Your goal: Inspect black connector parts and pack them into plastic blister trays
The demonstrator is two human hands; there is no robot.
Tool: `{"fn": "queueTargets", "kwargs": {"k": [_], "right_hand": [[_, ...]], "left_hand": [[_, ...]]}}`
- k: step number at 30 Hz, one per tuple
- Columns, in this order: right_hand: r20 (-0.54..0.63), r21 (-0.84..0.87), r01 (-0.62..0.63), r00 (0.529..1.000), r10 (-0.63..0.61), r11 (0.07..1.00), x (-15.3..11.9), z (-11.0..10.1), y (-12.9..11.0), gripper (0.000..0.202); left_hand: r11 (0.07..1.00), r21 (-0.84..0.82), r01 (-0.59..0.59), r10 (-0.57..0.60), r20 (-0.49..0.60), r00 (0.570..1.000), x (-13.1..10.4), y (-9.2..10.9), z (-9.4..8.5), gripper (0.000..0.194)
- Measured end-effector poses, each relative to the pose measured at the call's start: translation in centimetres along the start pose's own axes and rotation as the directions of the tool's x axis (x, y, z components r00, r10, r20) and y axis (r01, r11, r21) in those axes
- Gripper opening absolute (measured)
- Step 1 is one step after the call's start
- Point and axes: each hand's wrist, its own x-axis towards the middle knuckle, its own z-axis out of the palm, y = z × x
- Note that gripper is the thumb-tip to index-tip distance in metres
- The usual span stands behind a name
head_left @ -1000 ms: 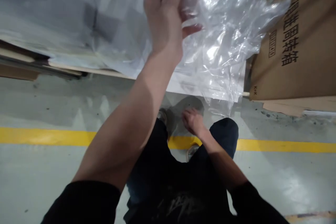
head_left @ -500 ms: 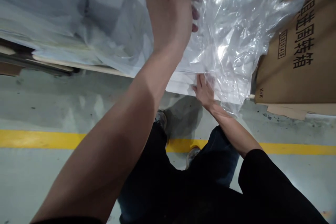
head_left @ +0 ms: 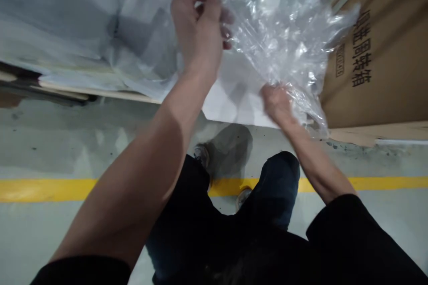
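Seen from the head camera, a worker's two bare hands grip a crumpled sheet of clear plastic [head_left: 287, 31] above a white board [head_left: 234, 98], between a pale-covered stack [head_left: 73, 18] and a brown cardboard box [head_left: 384, 53]. The left hand [head_left: 199, 26] pinches the plastic's far left corner, thumb and forefinger drawn together, the other fingers curled beside the film; the right hand [head_left: 277, 102], blurred, is closed on a bunched fold of the near left edge. Creased as it is, the plastic runs longest from its far end back toward the worker, slanting a little to the right, its taut left edge stretched diagonally between the hands; one tip juts right across the box's face, though whether it touches cannot be told, and a loose tail drops past the board's front edge. Dark Chinese characters run down the box, the last four reading 进周转箱, the first unclear beside the plastic; a small framed row of marks next to them is too blurred to read. The board's straight front edge faces the worker, with a strip of gray floor [head_left: 50, 142] between it and a yellow line [head_left: 40, 190], while the box hems in the plastic's right side and bare board separates the two hands
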Motion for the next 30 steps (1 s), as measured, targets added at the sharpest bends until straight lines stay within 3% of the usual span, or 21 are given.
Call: {"fn": "queueTargets", "kwargs": {"k": [2,3,4,6,8,9,11,12,13,14,15,16,17,18,20,23,27,30], "right_hand": [[0.108,-0.052,0.106,0.989,-0.1,0.993,-5.3,1.0,-0.8,0.019],[0.182,-0.128,0.231,0.961,-0.206,0.965,-7.8,1.4,-0.9,0.022],[0.189,-0.201,0.275,0.953,-0.238,0.94,-10.0,1.4,-0.7,0.024],[0.014,-0.346,0.153,0.987,-0.158,0.926,-12.8,0.5,0.0,0.03],[-0.183,-0.393,0.011,0.979,-0.09,0.919,-13.9,-1.1,0.5,0.032],[-0.206,-0.398,0.02,0.972,-0.111,0.917,-14.3,-1.8,0.4,0.032],[-0.132,-0.398,0.147,0.968,-0.215,0.906,-15.5,-2.2,-0.3,0.031],[-0.087,-0.394,0.201,0.964,-0.253,0.897,-16.2,-2.0,-0.8,0.031],[-0.068,-0.391,0.217,0.962,-0.263,0.894,-17.1,-1.5,-1.3,0.031],[-0.076,-0.392,0.198,0.966,-0.246,0.899,-17.9,-1.0,-1.6,0.031],[-0.096,-0.391,0.158,0.973,-0.211,0.907,-18.7,-0.5,-1.8,0.031],[-0.115,-0.386,0.12,0.977,-0.177,0.914,-19.2,-0.2,-1.8,0.032],[-0.128,-0.378,0.094,0.98,-0.153,0.921,-19.6,0.0,-1.7,0.032],[-0.135,-0.366,0.083,0.981,-0.141,0.927,-19.9,-0.1,-1.6,0.033],[-0.156,-0.33,0.089,0.977,-0.147,0.94,-20.8,-0.7,-1.7,0.033],[-0.189,-0.221,0.117,0.969,-0.16,0.968,-24.7,-1.1,-3.4,0.038],[-0.159,0.067,0.039,0.987,-0.028,0.997,-35.6,0.5,-8.9,0.058],[-0.058,0.279,-0.078,0.994,0.098,0.957,-42.9,0.1,-12.0,0.059]], "left_hand": [[0.998,-0.045,0.036,-0.035,0.019,0.999,-0.5,-0.3,0.3,0.035],[0.997,-0.06,0.051,-0.048,0.04,0.998,-0.7,-0.6,0.5,0.034],[0.996,-0.063,0.069,-0.064,0.067,0.996,-1.0,-1.1,0.6,0.033],[0.995,-0.032,0.091,-0.086,0.132,0.987,-1.4,-2.7,0.8,0.028],[0.993,0.029,0.111,-0.114,0.175,0.978,-1.8,-4.7,0.9,0.021],[0.992,0.05,0.118,-0.126,0.189,0.974,-2.1,-5.8,0.9,0.017],[0.988,0.117,0.101,-0.132,0.291,0.948,-3.1,-7.9,0.9,0.016],[0.98,0.184,0.07,-0.141,0.408,0.902,-3.8,-8.9,1.0,0.019],[0.962,0.274,0.006,-0.165,0.563,0.809,-4.7,-9.9,1.2,0.022],[0.924,0.369,-0.103,-0.212,0.717,0.664,-5.7,-10.8,1.5,0.026],[0.86,0.444,-0.25,-0.286,0.827,0.484,-6.9,-11.6,2.0,0.03],[0.775,0.483,-0.407,-0.371,0.87,0.326,-8.0,-12.4,2.8,0.036],[0.677,0.492,-0.548,-0.442,0.866,0.232,-9.0,-13.1,3.7,0.044],[0.574,0.483,-0.661,-0.483,0.852,0.203,-9.8,-13.8,4.8,0.052],[0.403,0.466,-0.787,-0.483,0.839,0.25,-10.8,-15.0,7.2,0.054],[0.299,0.485,-0.822,-0.415,0.841,0.346,-10.3,-16.6,10.0,0.05],[0.277,0.517,-0.81,-0.364,0.837,0.409,-8.7,-18.3,11.1,0.048],[0.362,0.554,-0.75,-0.343,0.827,0.445,-8.2,-19.2,11.1,0.04]]}}
